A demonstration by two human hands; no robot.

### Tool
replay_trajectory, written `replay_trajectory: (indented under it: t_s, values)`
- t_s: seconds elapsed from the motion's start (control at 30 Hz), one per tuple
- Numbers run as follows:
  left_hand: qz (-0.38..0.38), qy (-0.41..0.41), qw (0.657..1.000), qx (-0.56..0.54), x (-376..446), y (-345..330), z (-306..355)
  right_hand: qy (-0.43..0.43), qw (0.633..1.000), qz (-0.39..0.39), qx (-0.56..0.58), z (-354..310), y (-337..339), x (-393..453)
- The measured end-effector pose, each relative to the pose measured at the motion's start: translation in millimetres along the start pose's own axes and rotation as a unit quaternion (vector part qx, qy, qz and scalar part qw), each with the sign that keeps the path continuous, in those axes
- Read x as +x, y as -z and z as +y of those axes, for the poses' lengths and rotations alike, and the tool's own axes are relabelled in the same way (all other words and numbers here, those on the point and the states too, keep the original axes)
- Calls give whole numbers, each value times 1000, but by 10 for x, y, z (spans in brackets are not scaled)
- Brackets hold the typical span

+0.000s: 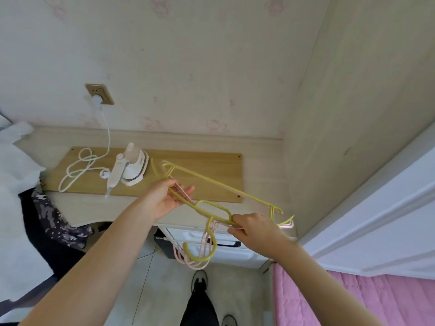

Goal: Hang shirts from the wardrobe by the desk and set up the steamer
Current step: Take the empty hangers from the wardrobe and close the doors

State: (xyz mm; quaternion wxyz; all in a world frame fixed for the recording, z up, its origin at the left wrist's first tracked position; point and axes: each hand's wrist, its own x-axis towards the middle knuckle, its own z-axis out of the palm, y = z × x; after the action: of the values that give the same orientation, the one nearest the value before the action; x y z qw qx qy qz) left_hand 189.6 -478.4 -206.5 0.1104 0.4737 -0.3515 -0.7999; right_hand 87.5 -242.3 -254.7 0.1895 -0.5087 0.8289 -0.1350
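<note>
Home bedroom: pink quilted bed (357, 300), desk (261, 165), floral wallpaper (188, 67).

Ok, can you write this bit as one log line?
hands: left and right hold hangers | steamer: on desk, plugged in | shirts: none hung

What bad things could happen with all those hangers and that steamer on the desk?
1. Both hands, left hand and right hand, hold a bundle of yellow and pink hangers with hooks bunched together; they might tangle or one might slip out.
2. The bundle's far end is close to the steamer; a swing could knock it over.
3. The steamer's cord lies in loose loops and is plugged into the wall socket; a hanger hook could snag it.
</note>
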Motion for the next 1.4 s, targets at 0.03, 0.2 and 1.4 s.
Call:
replay_trajectory:
  t_s: [0.03,0.2,1.4]
  values:
    - [9,-1,1000,-1,83,-54,9,-6,1000,0,0,25,9,62]
    - [21,-6,999,29,604,-295,106,-51,998,-13,32,171,75,394]
    - [-171,-74,766,616,2986,-1797,-394,-290,956,-27,-20,1184,-652,1645]
